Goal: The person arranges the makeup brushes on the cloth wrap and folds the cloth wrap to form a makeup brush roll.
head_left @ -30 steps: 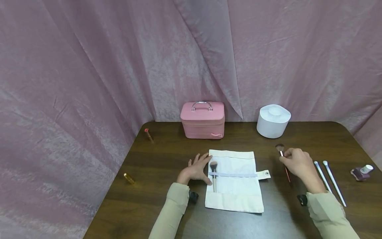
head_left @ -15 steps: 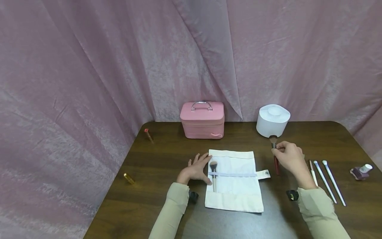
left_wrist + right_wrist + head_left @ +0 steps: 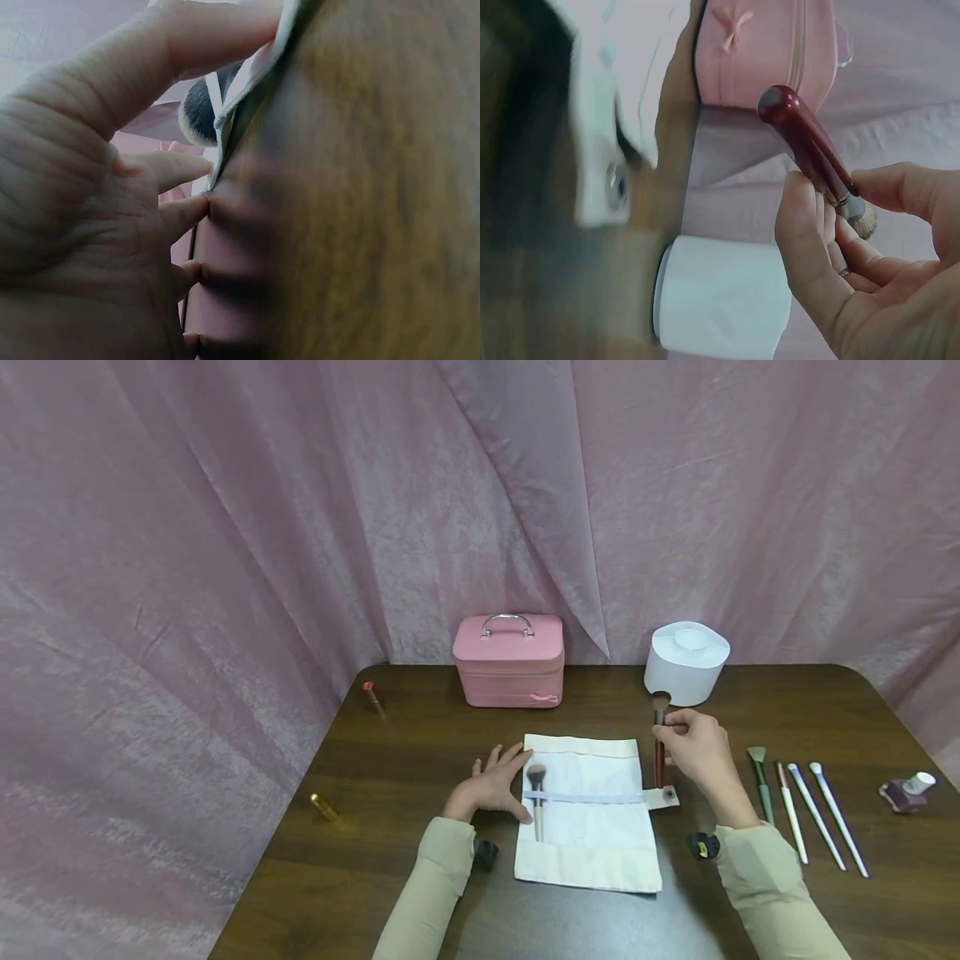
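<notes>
A red-handled makeup brush (image 3: 659, 752) is pinched upright, bristles up, between the thumb and fingers of my right hand (image 3: 699, 755); the right wrist view shows its glossy handle (image 3: 810, 142) pointing away. The brush is just above the snap tab (image 3: 663, 797) of a white cloth brush roll (image 3: 592, 827). My left hand (image 3: 491, 787), fingers spread, rests on the roll's left edge. Beside it, a dark-bristled makeup brush (image 3: 537, 781) lies in the roll under the elastic band; its bristles (image 3: 199, 112) show in the left wrist view.
Right of the right hand lie a green brush (image 3: 761, 781), a brush with a brown tip (image 3: 789, 814) and two white brushes (image 3: 817, 818). Nail polish (image 3: 907, 792) lies farther right. A pink case (image 3: 510, 664) and white container (image 3: 686, 664) stand behind; lipstick (image 3: 372, 697) and a gold tube (image 3: 324, 807) lie left.
My right hand has lifted the red-handled brush off the table and carried it left to the roll's tab, uncovering the green brush. My left hand has stayed in place.
</notes>
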The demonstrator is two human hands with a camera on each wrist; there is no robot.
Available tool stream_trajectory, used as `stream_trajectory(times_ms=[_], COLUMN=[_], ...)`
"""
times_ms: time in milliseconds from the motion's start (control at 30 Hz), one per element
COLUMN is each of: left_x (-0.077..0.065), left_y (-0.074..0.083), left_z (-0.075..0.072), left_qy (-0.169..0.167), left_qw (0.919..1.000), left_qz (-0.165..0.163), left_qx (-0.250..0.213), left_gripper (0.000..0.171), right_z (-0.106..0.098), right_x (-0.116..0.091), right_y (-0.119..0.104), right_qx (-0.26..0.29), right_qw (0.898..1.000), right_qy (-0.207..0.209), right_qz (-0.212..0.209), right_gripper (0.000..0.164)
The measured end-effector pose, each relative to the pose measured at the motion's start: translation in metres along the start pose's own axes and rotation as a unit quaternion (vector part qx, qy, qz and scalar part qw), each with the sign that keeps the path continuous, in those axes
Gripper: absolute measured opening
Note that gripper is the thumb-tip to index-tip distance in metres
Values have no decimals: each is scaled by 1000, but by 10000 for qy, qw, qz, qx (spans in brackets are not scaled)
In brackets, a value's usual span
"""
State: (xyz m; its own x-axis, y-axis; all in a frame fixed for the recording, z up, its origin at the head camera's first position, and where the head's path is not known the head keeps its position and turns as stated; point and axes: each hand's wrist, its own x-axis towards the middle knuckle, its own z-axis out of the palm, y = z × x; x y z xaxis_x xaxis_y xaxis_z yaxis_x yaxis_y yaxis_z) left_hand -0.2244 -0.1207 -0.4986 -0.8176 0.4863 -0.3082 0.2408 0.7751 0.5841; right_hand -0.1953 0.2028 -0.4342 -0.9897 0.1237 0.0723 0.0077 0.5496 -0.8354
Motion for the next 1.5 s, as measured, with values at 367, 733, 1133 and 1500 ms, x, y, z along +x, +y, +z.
stream_trajectory(times_ms=[367, 733, 1133, 1500], left_x=[1, 2, 2, 4], left_y=[-1, -1, -1, -2], left_z=[0, 0, 0, 1], left_qy=[-7, -8, -54, -26], left_qw=[10000, 10000, 9998, 9997], left_qz=[-21, -25, -63, -127], left_qx=[32, 78, 159, 206], left_gripper=[111, 111, 111, 111], right_z=[26, 51, 74, 104], right_x=[2, 5, 11, 14], right_y=[-15, -23, -25, -25], right_qx=[752, 1388, 2154, 2346], right_qw=[9971, 9900, 9750, 9701], right_qy=[37, 24, -86, -199], right_qz=[91, 258, 533, 593], right_gripper=[32, 35, 29, 24])
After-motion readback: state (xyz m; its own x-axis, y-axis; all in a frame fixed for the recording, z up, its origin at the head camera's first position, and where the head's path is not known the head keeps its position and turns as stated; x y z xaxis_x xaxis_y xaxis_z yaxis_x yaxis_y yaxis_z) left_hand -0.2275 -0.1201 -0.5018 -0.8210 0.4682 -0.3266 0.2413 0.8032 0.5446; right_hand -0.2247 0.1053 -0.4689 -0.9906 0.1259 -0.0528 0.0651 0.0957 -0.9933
